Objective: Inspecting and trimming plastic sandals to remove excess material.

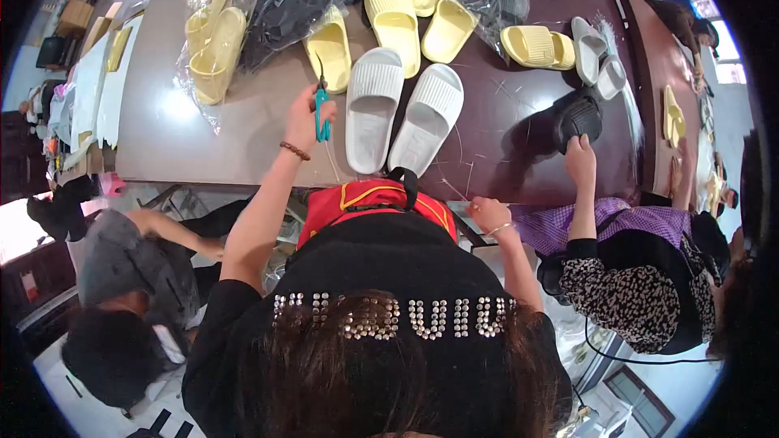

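Up at twelve o'clock from the person's chest, a pair of white foam slides [402, 109] lies on the glossy dark worktop [243, 113], soles ribbed in fine ridges, heels toward the near edge and the two touching side by side. The left hand [307, 120] is raised over the worktop at about eleven o'clock, arm stretched forward, a beaded bracelet at the wrist; its grip is clenched around the teal handles of small scissors [322, 109], the dark blades pointing up and away. The scissors sit just beside the left slide of the pair. The right hand [489, 215] rests at the near edge of the worktop at about two o'clock, fingers curled in a loose fist; whether it holds anything I cannot tell. Thin pale threads lie scattered on the dark surface between the hands.

Farther out, soft yellow slides [395, 24] of the same ribbed shape lie loose, and others sit in crinkled clear plastic bags [215, 40]. At three o'clock another person's hand [581, 158] touches a black slide [578, 118].
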Demonstrator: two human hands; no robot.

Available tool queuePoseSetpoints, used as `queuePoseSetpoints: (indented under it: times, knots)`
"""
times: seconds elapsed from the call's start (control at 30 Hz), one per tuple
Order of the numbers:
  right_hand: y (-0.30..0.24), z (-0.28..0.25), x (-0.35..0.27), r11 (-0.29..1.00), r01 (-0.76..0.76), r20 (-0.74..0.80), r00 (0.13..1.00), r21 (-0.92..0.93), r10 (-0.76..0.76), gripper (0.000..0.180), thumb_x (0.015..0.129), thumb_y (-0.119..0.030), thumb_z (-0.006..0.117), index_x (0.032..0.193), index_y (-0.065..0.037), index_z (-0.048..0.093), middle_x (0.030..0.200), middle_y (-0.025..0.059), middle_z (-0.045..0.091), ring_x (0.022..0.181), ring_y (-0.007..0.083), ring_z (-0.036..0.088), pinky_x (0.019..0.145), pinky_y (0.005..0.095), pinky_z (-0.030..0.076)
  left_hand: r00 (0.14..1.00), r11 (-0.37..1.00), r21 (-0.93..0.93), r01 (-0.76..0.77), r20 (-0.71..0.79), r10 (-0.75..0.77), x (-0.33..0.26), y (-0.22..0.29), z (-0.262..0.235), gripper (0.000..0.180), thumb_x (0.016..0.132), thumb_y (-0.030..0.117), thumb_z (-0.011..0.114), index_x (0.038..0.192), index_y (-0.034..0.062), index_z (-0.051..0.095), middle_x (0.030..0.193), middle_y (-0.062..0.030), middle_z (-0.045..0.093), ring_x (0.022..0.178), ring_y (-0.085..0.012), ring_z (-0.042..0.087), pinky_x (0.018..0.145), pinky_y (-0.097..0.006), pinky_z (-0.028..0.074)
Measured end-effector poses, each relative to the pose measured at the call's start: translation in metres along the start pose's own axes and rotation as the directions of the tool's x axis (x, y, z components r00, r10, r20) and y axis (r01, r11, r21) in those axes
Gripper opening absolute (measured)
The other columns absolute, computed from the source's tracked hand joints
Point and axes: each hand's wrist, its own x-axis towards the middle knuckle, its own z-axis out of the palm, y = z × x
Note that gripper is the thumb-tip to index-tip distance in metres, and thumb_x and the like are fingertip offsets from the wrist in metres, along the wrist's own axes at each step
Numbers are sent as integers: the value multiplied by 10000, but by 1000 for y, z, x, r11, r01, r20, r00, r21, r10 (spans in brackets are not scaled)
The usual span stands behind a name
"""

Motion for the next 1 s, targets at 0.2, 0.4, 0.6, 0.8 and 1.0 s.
queuePoseSetpoints:
  times: [0.2,0.4,0.6,0.8,1.0]
  knots:
    - [-27,7,32,999,35,-198,980,2,-34,422,787,-454,481,827,-55,610,733,151,610,716,335,583,638,402,446,990,885,463,-54,-92,109,-4,7,20,425,736,102,586,1135,50,449,749,-100,564,679,-192,565,593,-302,445]
    - [-70,-5,57,961,-10,135,991,276,-28,408,802,-399,498,860,-9,604,662,94,599,626,201,580,559,330,431,931,761,608,-228,-92,352,38,14,33,416,728,134,550,1131,108,448,835,-151,578,788,-309,570,655,-378,449]
    - [-72,-19,89,883,135,-194,980,450,-51,329,785,-319,551,869,-6,606,634,65,583,598,140,553,559,266,435,918,531,749,-396,337,210,83,36,60,423,706,169,524,1121,151,447,954,-171,572,858,-336,556,701,-390,449]
    - [-50,-31,140,925,372,-751,588,-78,-300,419,709,-320,640,1021,-48,570,966,139,585,934,238,540,786,345,426,847,429,790,-437,522,-99,97,42,68,406,691,209,537,1083,130,468,940,-162,573,894,-328,547,766,-383,433]
    - [-70,-60,153,968,247,-358,909,50,-213,599,629,-380,700,1131,-105,523,1198,104,469,1077,247,452,915,381,335,712,528,579,-621,699,71,86,56,26,424,666,218,611,1056,107,488,1019,-152,554,953,-301,529,794,-361,425]
